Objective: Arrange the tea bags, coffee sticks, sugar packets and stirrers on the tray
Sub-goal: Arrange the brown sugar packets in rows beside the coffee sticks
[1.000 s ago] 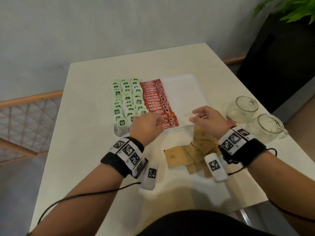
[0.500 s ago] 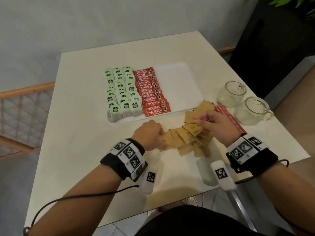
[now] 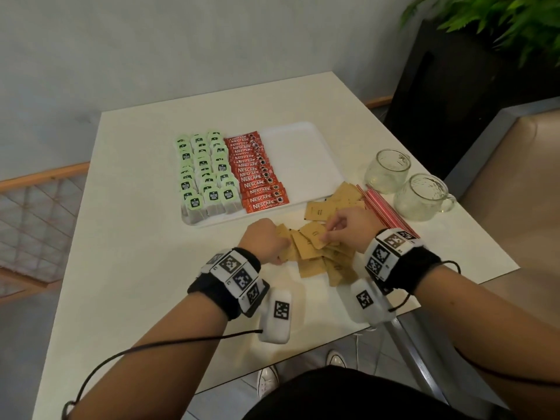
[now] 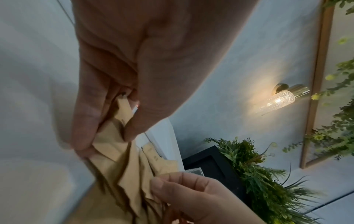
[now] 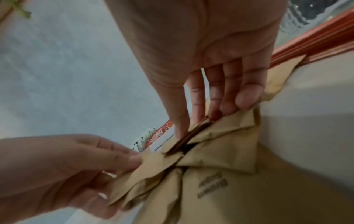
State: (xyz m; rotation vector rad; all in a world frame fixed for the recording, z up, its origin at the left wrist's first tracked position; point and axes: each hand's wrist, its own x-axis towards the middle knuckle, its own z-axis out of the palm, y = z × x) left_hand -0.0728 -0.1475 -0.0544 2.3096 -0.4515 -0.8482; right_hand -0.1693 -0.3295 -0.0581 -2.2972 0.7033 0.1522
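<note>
Both gripping: left hand and right hand pinching sugar packets near table's front edge, apparently touching table, just before tray.

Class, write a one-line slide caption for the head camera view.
Both hands, left hand and right hand, gather brown paper sugar packets beside a white plastic tray holding green tea bags.

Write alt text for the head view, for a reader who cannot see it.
Both hands, left hand and right hand, gather brown sugar packets on a table just in front of a tray holding rows of tea bags and coffee sticks. Stirrers and two mugs lie right.
</note>
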